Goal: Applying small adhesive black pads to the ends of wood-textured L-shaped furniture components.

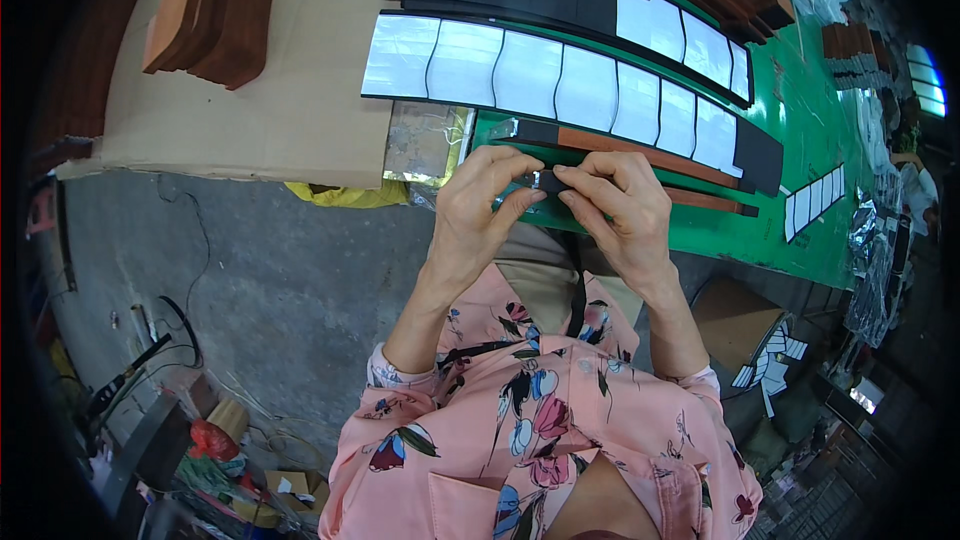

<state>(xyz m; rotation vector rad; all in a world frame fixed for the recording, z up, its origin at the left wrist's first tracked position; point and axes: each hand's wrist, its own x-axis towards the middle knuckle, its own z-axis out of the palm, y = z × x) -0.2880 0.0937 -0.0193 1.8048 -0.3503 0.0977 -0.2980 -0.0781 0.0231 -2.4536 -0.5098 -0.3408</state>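
My left hand (482, 202) and my right hand (622, 202) meet at the near edge of the green table. Between them is a small black end piece (549, 181) with a shiny bit at its left tip. My right thumb and forefinger pinch the black piece. At the shiny tip, my left fingers are closed, and what they hold is too small to make out. The black piece lines up with a brown wooden slat (708, 201); my right hand hides any join. Just beyond lies another wooden slat (650, 153) with a black, shiny-tipped left end.
Black strips with white panels (528, 72) lie across the green table (800, 130). Brown curved wooden pieces (225, 10) rest on cardboard (320, 70) at left. A short white-panelled strip (814, 204) is at right. Below stands an open cardboard box (735, 320) beside white scraps.
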